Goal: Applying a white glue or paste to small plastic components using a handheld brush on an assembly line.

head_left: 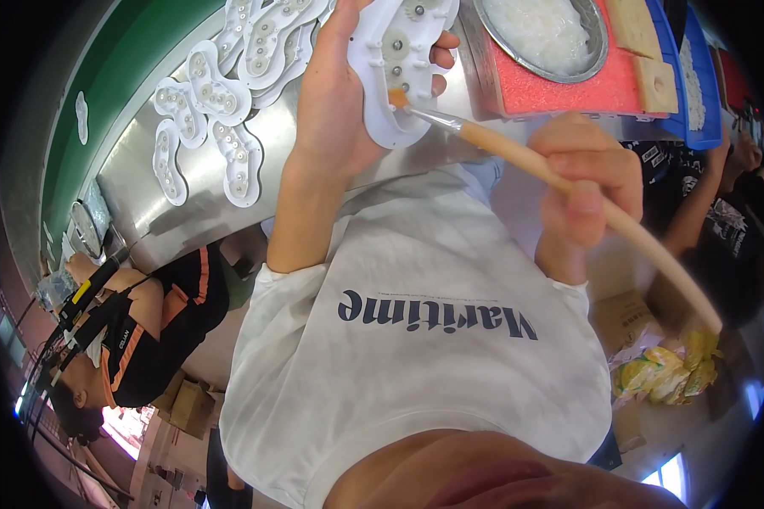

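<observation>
My left hand holds a white molded plastic shell from its left side, with fingertips showing beyond its right edge. Along the middle of the shell run several small metal pins in round seats. In my right hand is a brush with a long pale wooden handle, gripped closed around the handle. Its orange-brown bristles touch the inside of the shell near the lowest pin. Close to the right hand, a round metal bowl holds a whitish, jelly-like paste.
Several similar white shells lie on the metal table at left, beside a green strip. The bowl sits on red foam, near tan blocks and a blue bin of small white pieces. People work at both sides.
</observation>
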Demonstrator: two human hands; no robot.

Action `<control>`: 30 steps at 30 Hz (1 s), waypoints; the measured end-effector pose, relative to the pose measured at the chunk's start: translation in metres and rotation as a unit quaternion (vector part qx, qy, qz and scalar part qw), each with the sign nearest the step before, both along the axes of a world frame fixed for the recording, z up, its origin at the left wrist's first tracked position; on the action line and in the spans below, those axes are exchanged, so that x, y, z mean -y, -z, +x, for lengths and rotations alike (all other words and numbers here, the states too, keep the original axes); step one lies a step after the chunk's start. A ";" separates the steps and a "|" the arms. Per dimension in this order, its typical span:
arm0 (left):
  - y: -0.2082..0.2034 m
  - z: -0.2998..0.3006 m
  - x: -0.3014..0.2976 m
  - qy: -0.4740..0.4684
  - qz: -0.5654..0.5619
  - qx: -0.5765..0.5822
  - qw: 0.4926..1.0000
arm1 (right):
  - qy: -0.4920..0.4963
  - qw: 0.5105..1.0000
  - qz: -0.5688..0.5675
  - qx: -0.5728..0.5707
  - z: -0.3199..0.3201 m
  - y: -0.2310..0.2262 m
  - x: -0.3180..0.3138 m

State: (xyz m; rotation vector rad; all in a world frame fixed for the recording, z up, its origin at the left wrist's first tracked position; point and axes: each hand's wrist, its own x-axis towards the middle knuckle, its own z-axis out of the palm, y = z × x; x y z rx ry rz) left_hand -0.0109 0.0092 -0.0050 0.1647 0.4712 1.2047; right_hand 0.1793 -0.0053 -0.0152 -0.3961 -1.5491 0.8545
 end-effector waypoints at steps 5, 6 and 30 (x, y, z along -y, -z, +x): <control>-0.001 0.004 0.006 0.005 -0.038 0.015 0.999 | 0.115 0.991 -0.042 0.045 -0.002 -0.003 0.005; -0.002 0.006 0.008 0.001 -0.051 0.008 0.999 | 0.142 0.989 -0.026 0.034 -0.004 -0.002 0.003; 0.042 -0.003 -0.012 0.029 0.324 0.020 0.945 | 0.123 0.992 0.025 -0.022 -0.022 0.006 -0.006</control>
